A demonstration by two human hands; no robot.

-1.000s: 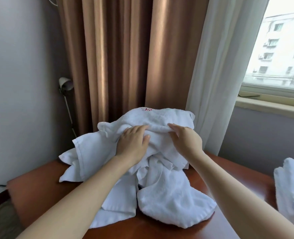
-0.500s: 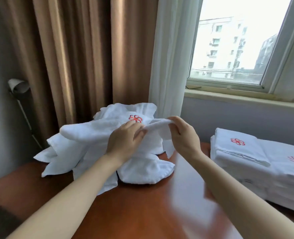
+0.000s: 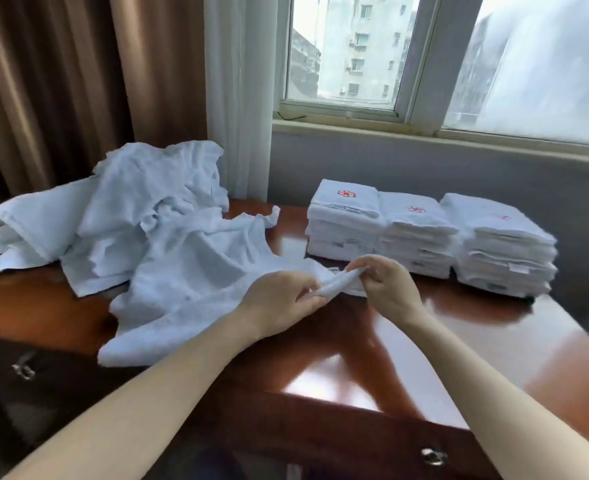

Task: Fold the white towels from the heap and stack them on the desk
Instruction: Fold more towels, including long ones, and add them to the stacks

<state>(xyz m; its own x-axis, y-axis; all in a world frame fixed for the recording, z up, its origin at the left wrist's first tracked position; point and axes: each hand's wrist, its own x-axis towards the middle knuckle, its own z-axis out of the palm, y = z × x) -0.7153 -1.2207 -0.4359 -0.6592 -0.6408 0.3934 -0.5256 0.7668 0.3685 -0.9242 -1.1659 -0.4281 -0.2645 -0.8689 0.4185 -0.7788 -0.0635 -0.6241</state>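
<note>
- White terry: one towel (image 3: 199, 271) has been drawn out of the heap (image 3: 140, 195) and lies crumpled on the brown table (image 3: 459, 341), with its near-right edge bunched into a roll between the two hands.
- The left grip (image 3: 279, 299) is curled closed around one end of that rolled edge. The right grip (image 3: 386, 289) pinches the other end between thumb and fingertips. Both are clamped on the same towel, close together.
- The step in hand looks like finding a hem and its corners. To do it well, I would slide the two grips apart along the edge until each reaches a corner. Then I would lift and shake the cloth flat so it comes clear of the heap it overlaps at the back.
- Fold to the footprint of the three finished stacks (image 3: 417, 237) below the window (image 3: 341, 53), with edges squared and the emblem side up.
- Markings: a red embroidered, flower-like emblem (image 3: 346, 193) sits on the top towel of each stack, and the rightmost is only partly visible. No lettering can be read. Small sewn tags (image 3: 514, 268) show in the stacks' sides, too small to read.
</note>
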